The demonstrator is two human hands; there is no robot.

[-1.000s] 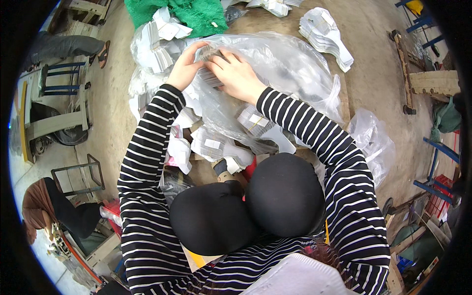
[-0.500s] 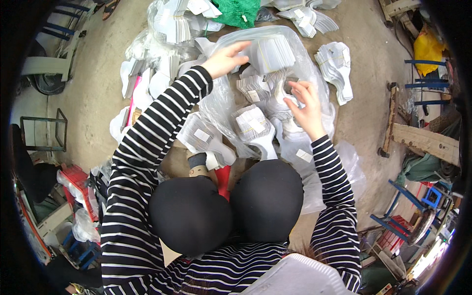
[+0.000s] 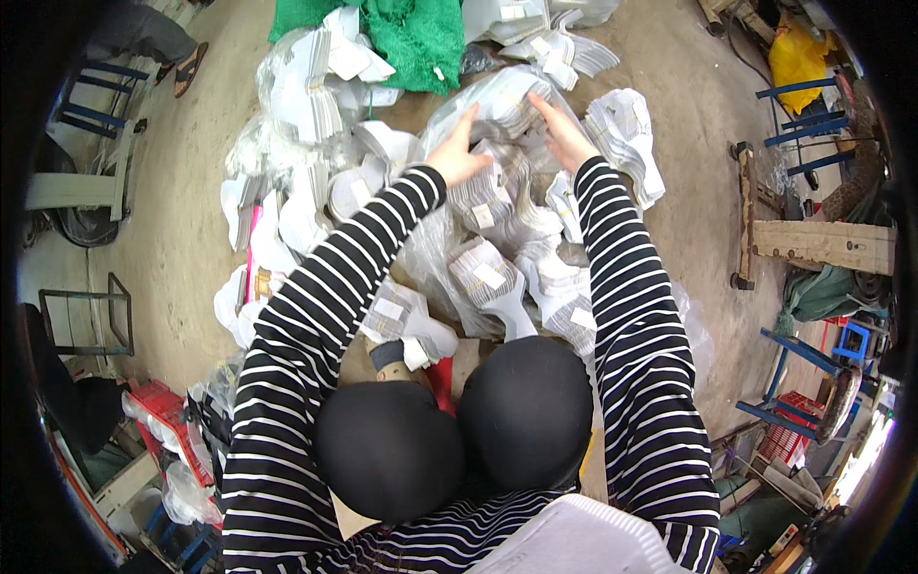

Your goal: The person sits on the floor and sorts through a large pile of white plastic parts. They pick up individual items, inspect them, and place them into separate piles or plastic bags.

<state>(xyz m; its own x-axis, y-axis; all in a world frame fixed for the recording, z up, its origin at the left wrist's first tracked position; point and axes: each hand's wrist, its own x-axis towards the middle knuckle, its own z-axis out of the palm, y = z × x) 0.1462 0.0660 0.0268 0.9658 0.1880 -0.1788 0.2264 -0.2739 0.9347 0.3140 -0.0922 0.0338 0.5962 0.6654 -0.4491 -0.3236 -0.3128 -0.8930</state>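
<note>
My left hand point(image 3: 459, 158) has its fingers stretched and thumb apart, beside the left edge of a clear plastic bag point(image 3: 457, 107). Across from it, my right hand point(image 3: 564, 134) reaches forward, fingers extended against the bag's right side. Between them the plastic covers a stack of thin, pale grey pieces point(image 3: 505, 117). Nearer to me lie more bundles of curved, sole-like pieces: one with white tags point(image 3: 478, 196), another with a white label point(image 3: 486, 275) close to my right knee. A further labelled bundle point(image 3: 394, 311) rests by my foot.
Plastic-wrapped bundles point(image 3: 304, 91) are heaped at the left, below a green sack point(image 3: 411, 43). Another bundle point(image 3: 626, 143) lies right of my right hand. A wooden beam point(image 3: 822, 247) and blue-legged stools point(image 3: 784, 378) stand at right; a black metal frame point(image 3: 88, 320) stands at left.
My right hand has moved forward and left to the bag, and my left hand has come lower. The plastic now lies over the far stack, which was uncovered before. The view has shifted slightly.
</note>
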